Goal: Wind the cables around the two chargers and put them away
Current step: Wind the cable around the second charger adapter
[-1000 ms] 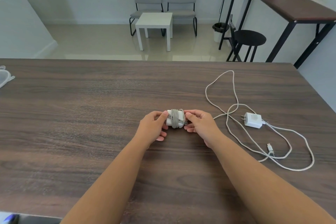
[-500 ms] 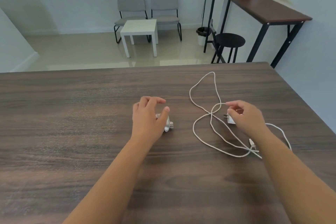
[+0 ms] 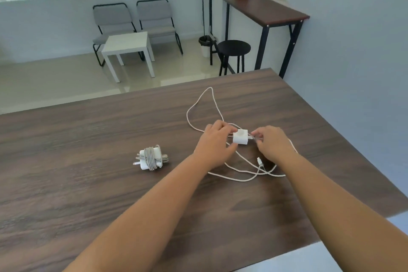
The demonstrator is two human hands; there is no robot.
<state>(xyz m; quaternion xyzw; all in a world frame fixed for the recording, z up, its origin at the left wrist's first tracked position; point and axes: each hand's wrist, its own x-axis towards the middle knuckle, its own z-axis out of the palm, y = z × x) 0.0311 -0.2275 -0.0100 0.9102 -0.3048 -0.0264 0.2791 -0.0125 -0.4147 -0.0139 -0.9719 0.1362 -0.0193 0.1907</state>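
The wound charger (image 3: 152, 158) now lies released on the table (image 3: 66, 161). Both hands moved: left hand (image 3: 215, 142) holds the second charger (image 3: 240, 137), right hand (image 3: 272, 142) pinches its cable (image 3: 242, 178). Winding starts next, I think.

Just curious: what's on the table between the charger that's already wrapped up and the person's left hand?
Nothing: in the head view only bare wooden table lies between the wound charger and the left hand.

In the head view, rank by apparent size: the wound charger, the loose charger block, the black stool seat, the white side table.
1. white side table
2. black stool seat
3. wound charger
4. loose charger block
The table and stool stand farther away, so true sizes differ more.
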